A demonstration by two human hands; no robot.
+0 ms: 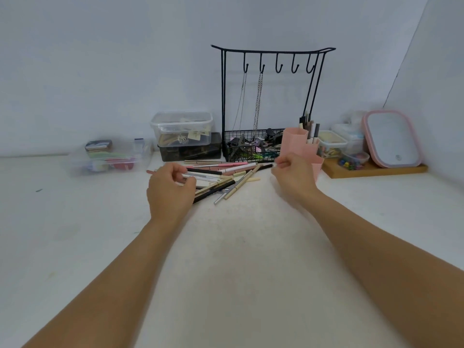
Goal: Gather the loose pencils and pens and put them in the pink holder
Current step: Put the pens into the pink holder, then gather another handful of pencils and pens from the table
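Observation:
A pile of loose pens and pencils [221, 175] lies on the white table, in black, pink, white and gold. My left hand [170, 189] is over the pile's left side, its fingers and thumb curled round a few pens there. The pink holder [295, 141] stands right of the pile, with several pens upright in its rear compartment. My right hand [292, 175] is in front of the holder, blurred, with curled fingers. Its fingertips are at the right end of a black pen [265, 167]; whether they pinch it is unclear.
A black wire rack [266, 101] with hooks, chains and a basket of clips stands behind the pile. Clear plastic boxes [182, 129] sit to its left, another box [110, 156] farther left. A wooden tray [374, 170] with small containers and a pink mirror [393, 138] is at the right.

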